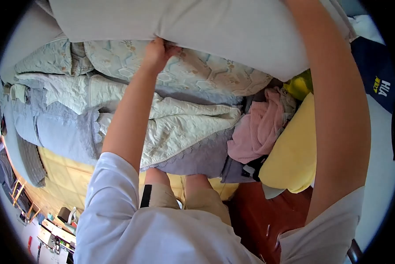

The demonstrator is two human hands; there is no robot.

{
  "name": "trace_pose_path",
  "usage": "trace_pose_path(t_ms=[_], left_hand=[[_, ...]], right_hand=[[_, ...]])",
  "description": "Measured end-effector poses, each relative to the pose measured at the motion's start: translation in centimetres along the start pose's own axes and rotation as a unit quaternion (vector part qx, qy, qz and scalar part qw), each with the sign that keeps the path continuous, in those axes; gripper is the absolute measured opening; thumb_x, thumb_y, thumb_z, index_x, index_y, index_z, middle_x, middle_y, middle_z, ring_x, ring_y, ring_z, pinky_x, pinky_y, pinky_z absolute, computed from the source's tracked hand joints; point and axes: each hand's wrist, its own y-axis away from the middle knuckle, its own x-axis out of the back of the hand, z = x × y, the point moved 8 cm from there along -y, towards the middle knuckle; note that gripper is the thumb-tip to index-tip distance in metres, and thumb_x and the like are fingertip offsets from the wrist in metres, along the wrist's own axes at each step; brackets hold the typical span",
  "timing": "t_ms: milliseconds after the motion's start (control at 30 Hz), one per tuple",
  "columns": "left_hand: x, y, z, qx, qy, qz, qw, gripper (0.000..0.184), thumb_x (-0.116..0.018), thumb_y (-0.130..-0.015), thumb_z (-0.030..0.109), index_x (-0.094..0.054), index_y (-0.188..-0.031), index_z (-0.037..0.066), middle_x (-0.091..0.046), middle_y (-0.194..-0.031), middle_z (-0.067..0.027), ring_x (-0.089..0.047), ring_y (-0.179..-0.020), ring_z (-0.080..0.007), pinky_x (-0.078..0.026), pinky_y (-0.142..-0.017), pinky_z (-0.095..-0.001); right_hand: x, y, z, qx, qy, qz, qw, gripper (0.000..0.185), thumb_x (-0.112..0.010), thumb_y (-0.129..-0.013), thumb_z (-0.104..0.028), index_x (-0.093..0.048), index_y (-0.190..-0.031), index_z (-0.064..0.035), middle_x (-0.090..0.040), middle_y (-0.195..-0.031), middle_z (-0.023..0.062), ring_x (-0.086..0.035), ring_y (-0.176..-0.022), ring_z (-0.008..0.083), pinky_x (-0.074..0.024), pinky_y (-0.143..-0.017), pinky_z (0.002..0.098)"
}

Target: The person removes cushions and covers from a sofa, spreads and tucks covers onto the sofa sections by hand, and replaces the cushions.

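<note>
Floor (pixel 67 174): yellow tiles
Grey cushion (pixel 206 26): just above the left hand (pixel 158 55)
Left hand: curled closed on its lower edge
Right hand: out of view — grip can't be told

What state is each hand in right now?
Left hand: closed, holding the lower edge of the pale grey cushion.
Right hand: out of frame past the top edge; cannot be told.
</note>
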Motion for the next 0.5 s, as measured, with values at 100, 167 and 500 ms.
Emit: trace_pose_path(t_ms=[100, 167, 500], left_hand=[[-1.1, 2.3, 1.0, -0.054, -0.007, 0.012, 0.998, 0.04, -0.032, -0.092, 0.03, -0.047, -0.105, -0.005, -0.058, -0.094, -0.0174, -0.06, -0.076, -0.0286, -0.052, -0.065, -0.0351], [-0.8, 1.9, 0.0, -0.049, 0.007, -0.031, 0.998, 0.038, -0.03, -0.092, 0.027, -0.046, -0.108, -0.004, -0.058, -0.095, -0.0194, -0.061, -0.077, -0.0294, -0.053, -0.065, -0.0368], [6.1, 7.3, -1.5, 0.003, -0.095, 0.088, 0.992, 0.034, -0.053, -0.083, 0.027, -0.048, -0.105, 0.001, -0.055, -0.093, -0.01, -0.056, -0.083, -0.0215, -0.049, -0.075, -0.0372]], right_hand=[[1.1, 0.3, -0.1, 0.011, -0.03, -0.001, 0.999, 0.104, -0.076, -0.055, -0.047, -0.022, -0.136, -0.0095, -0.035, -0.13, 0.0183, -0.03, -0.123, 0.0349, -0.0202, -0.094, 0.0648], [1.0, 0.2, -0.5, 0.018, -0.032, 0.012, 0.999, 0.105, -0.076, -0.054, -0.047, -0.021, -0.136, -0.0102, -0.034, -0.131, 0.018, -0.028, -0.124, 0.0355, -0.0198, -0.094, 0.0651], [0.4, 0.1, -1.4, 0.032, 0.032, 0.101, 0.994, 0.095, -0.073, -0.06, -0.041, -0.023, -0.135, -0.0109, -0.038, -0.127, 0.0224, -0.034, -0.119, 0.0376, -0.0289, -0.092, 0.0555]])
